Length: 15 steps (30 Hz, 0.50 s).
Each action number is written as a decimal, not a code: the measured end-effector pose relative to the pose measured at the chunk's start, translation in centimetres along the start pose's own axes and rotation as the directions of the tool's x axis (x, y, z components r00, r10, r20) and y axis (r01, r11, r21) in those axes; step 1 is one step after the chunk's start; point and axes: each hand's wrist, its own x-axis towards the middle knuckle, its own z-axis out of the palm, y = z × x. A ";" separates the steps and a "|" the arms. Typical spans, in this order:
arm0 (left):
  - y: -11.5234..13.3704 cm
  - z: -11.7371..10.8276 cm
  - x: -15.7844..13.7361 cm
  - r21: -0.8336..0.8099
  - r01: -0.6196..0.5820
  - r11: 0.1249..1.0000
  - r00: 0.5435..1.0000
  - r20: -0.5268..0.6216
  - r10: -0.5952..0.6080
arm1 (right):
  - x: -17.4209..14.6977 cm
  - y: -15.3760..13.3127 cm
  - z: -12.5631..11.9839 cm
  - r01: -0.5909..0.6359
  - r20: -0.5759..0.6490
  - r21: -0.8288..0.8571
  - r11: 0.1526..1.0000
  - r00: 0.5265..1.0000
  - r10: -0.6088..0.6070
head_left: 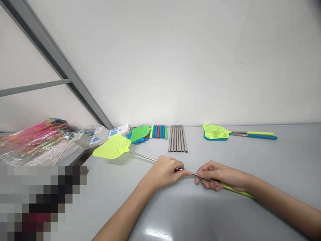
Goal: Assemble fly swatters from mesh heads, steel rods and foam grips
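A fly swatter (112, 147) with a yellow-green mesh head, a thin metal rod and a yellow-green grip slants across the table before me. My left hand (167, 170) is closed around the rod, with the mesh head out to its left. Just to the right, my right hand (213, 175) pinches the rod near the grip, whose end runs beneath my wrist. Fingers of both hands hide parts of the rod. Several loose metal tubes (178, 139) lie side by side behind my hands.
Coloured grips (158, 132) lie in a row near the wall beside stacked mesh heads (139, 134). Two swatters (217, 132), yellow-green over blue, lie at the back right. A power strip (117, 130) with plugs and plastic-wrapped goods (37, 140) are at the left.
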 end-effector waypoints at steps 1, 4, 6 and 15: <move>0.0 0.0 0.0 0.000 -0.002 1.000 1.000 -0.001 0.002 | 0.0 0.0 0.0 -0.002 0.000 -0.003 1.000 1.000 0.002; 0.1 0.0 -0.1 -0.002 -0.008 1.000 1.000 -0.008 0.008 | 0.0 0.0 0.0 -0.014 -0.001 -0.020 1.000 1.000 0.014; 0.1 -0.1 -0.2 -0.003 -0.009 1.000 1.000 -0.011 0.009 | 0.0 0.0 -0.1 -0.022 -0.002 -0.034 0.999 1.000 0.021; 0.2 -0.2 -0.3 0.018 -0.017 1.000 1.000 -0.017 0.017 | 0.1 0.4 -0.2 -0.010 0.019 -0.052 0.999 1.000 0.011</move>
